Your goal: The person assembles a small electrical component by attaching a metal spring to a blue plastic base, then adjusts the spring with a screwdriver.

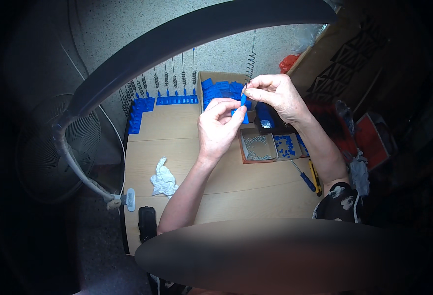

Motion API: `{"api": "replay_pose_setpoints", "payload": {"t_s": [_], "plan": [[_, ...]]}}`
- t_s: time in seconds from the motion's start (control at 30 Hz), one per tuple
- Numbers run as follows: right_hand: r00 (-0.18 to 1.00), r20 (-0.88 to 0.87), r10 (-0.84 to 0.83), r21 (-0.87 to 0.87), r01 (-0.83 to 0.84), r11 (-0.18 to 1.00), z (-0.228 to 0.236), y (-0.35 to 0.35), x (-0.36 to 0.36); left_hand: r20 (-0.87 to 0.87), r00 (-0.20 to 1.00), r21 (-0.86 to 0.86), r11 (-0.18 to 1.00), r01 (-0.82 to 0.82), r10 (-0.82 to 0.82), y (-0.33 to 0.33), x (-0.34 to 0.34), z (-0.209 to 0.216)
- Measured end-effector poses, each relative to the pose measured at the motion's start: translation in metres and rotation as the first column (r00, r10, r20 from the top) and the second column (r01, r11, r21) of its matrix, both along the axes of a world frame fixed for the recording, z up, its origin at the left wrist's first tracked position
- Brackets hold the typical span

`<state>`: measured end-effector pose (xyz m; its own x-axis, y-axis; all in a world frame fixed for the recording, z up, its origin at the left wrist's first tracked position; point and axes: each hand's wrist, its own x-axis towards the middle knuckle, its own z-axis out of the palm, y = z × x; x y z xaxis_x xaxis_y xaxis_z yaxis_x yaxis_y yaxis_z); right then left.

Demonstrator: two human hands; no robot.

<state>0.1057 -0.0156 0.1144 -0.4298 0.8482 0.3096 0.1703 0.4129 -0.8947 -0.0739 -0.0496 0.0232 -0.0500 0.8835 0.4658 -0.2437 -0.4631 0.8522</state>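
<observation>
Over the far middle of the table, my left hand (pixel 219 129) pinches a blue plastic piece (pixel 244 100) between thumb and fingers. A blue flat part shows just below it, partly covered by the fingers. My right hand (pixel 275 96) is closed at the top of the blue piece, pinching the lower end of a dark coiled wire (pixel 250 66) that stands upright above it. Behind my hands is a cardboard box (pixel 201 81) of blue plastic parts. Left of it, several similar coiled wires stand upright in a row of blue bases (pixel 177 100).
Right of centre lie a shallow box (pixel 244 156) of small pale parts and another with small blue parts (pixel 285 145). A blue-handled screwdriver (pixel 307 182), yellow knife (pixel 315 178), crumpled tissue (pixel 164 181) and black object (pixel 147 223) rest nearby. A dark curved lamp (pixel 177 42) arches above.
</observation>
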Motion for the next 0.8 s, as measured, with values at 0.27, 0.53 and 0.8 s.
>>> {"api": "replay_pose_setpoints", "payload": {"t_s": [0.27, 0.53, 0.8], "plan": [[1.000, -0.004, -0.023, -0.006, 0.023, 1.000, -0.010, 0.006, -0.005, 0.010, 1.000, -0.009, 1.000, 0.009, -0.008, 0.008, -0.004, -0.008], [0.998, -0.016, -0.060, 0.086, 0.061, 0.994, -0.022, -0.005, 0.040, -0.038, 0.999, 0.044, 0.999, 0.003, -0.002, 0.006, 0.039, -0.015], [0.983, 0.107, -0.152, 0.200, 0.129, 0.971, -0.076, -0.080, 0.138, -0.125, 0.970, -0.148, 0.971, 0.189, -0.208, -0.067, 0.124, -0.059]]}}
